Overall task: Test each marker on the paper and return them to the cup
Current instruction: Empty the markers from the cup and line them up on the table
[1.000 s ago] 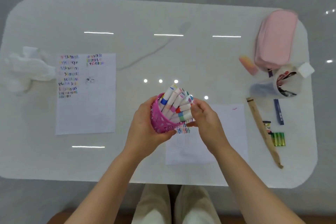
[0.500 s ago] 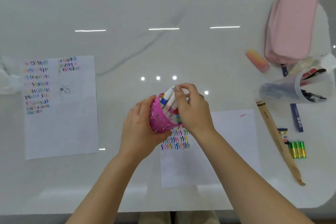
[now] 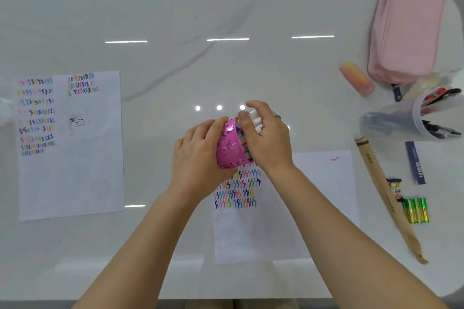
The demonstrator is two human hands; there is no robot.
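A pink patterned cup (image 3: 229, 144) is tilted to the right above the table, and my left hand (image 3: 198, 158) grips its side. Several white markers (image 3: 256, 121) with coloured ends stick out of its mouth. My right hand (image 3: 267, 138) lies over the markers with its fingers curled around them. Under the hands lies a white paper (image 3: 324, 183) with rows of coloured test strokes (image 3: 237, 192) and one small pink mark at its top right.
A second marked paper (image 3: 72, 170) lies at the left. At the right are a pink pencil case (image 3: 408, 27), a pink eraser (image 3: 356, 81), a clear cup of pens (image 3: 411, 120), a tan wooden stick (image 3: 381, 183), a blue pen (image 3: 415, 165) and green batteries (image 3: 416, 209).
My right hand has moved from beside the cup's mouth to over the markers and closed around them. The cup has tilted further right. The view has shifted closer.
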